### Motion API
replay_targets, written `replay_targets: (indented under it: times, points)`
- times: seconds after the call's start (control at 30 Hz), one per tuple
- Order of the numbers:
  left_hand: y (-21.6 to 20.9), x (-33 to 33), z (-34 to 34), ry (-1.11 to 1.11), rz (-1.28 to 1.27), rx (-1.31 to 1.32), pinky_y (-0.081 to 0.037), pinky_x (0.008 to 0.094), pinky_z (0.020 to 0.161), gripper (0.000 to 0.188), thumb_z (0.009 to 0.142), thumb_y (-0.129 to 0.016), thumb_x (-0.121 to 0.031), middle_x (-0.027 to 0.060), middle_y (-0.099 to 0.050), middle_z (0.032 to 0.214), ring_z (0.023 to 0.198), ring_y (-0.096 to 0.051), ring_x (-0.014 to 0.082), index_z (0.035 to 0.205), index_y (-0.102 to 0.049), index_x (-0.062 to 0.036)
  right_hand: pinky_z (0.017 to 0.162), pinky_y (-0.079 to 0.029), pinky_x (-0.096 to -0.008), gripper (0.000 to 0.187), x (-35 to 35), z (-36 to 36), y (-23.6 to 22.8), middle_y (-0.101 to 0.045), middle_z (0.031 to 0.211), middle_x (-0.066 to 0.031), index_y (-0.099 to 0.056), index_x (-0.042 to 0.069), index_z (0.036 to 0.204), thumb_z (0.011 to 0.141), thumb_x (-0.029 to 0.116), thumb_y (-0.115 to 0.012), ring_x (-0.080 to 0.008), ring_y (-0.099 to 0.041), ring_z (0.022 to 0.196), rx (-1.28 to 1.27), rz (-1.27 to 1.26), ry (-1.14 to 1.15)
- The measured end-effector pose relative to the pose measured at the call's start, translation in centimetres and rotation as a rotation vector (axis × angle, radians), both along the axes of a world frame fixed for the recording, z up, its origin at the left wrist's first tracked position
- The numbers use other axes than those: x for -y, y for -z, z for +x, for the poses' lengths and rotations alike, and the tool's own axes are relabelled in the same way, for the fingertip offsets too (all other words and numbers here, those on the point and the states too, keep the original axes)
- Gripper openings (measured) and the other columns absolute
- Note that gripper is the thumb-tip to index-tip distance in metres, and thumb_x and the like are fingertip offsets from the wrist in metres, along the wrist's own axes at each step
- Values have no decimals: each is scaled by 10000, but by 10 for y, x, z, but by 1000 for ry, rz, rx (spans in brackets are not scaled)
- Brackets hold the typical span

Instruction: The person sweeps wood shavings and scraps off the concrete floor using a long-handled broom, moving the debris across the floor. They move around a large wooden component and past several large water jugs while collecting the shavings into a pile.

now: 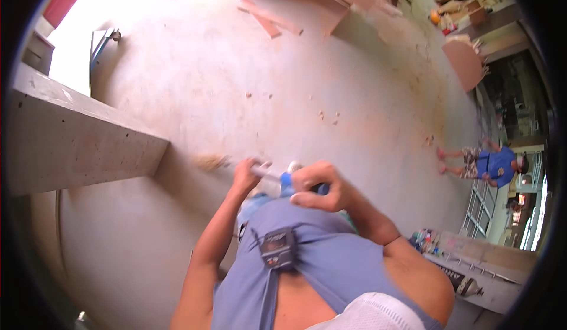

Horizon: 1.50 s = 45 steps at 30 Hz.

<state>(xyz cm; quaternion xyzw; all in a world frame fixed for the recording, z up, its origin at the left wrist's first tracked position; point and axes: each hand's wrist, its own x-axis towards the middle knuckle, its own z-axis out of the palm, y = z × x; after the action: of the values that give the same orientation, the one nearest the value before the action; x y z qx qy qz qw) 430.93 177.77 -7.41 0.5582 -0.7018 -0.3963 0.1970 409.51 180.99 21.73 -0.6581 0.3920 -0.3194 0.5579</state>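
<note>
A broom slants in front of my body, its pale handle (269, 173) running between my two hands. Low on the handle, close to the bristles, my left hand (246, 176) is closed around it. My right hand (322, 187) grips near the upper end, beside a blue section. The straw-coloured broom head (208, 162) points left at the concrete floor and looks blurred. Part of the handle is hidden behind my fingers.
A concrete pillar (88, 135) stands to the left, its edge near the broom head. Small scraps (322, 115) lie on the floor ahead. Brown board strips (269, 20) lie farther off by a large brown panel. At the right stands another person (499, 166) in a blue shirt.
</note>
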Motion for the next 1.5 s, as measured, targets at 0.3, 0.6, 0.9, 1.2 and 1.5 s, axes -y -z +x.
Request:
replay_targets:
  times: [0.3, 0.6, 0.9, 1.2, 1.5]
  points:
    - [-44, 62, -247, 436, -138, -276, -527, 441, 886, 510, 870, -744, -540, 149, -671, 733, 828, -665, 342, 728, -681, -54, 531, -317, -320, 423, -22, -91, -66, -507, 538, -13, -475, 118, 538, 789, 264, -781, -180, -463, 477, -403, -258, 425]
    - [-90, 91, -179, 165, -581, -172, -517, 450, 854, 442, 809, -859, -329, 106, -562, 585, 654, -589, 314, 580, -558, -102, 659, -436, -325, 359, -4, -197, -46, -622, 640, 22, -593, 140, 695, 765, 388, -843, -163, -613, 600, 205, -581, 295]
    - [36, 178, -227, 159, 6, 40, -552, 465, 777, 309, 817, -845, -346, 184, -719, 859, 816, -696, 367, 807, -736, -57, 602, -471, -316, 139, 82, -176, 53, -597, 725, -82, -618, 7, 809, 898, 28, -722, -160, -577, 641, -11, -90, 352]
    - [-41, 183, -398, 447, -333, -132, -482, 475, 945, 406, 879, -756, -471, 129, -685, 956, 1058, -606, 337, 826, -701, -72, 532, -356, -301, 267, 35, -262, -34, -618, 673, 11, -588, 139, 728, 870, 185, -809, -145, -617, 596, -349, -449, 468]
    - [-54, 149, -235, 141, -449, 75, -500, 448, 707, 330, 777, -873, -185, 134, -628, 702, 715, -612, 342, 681, -593, -40, 704, -518, -318, 178, 64, -278, 16, -685, 823, -134, -616, 22, 809, 867, 146, -730, -196, -661, 771, 378, -31, 480]
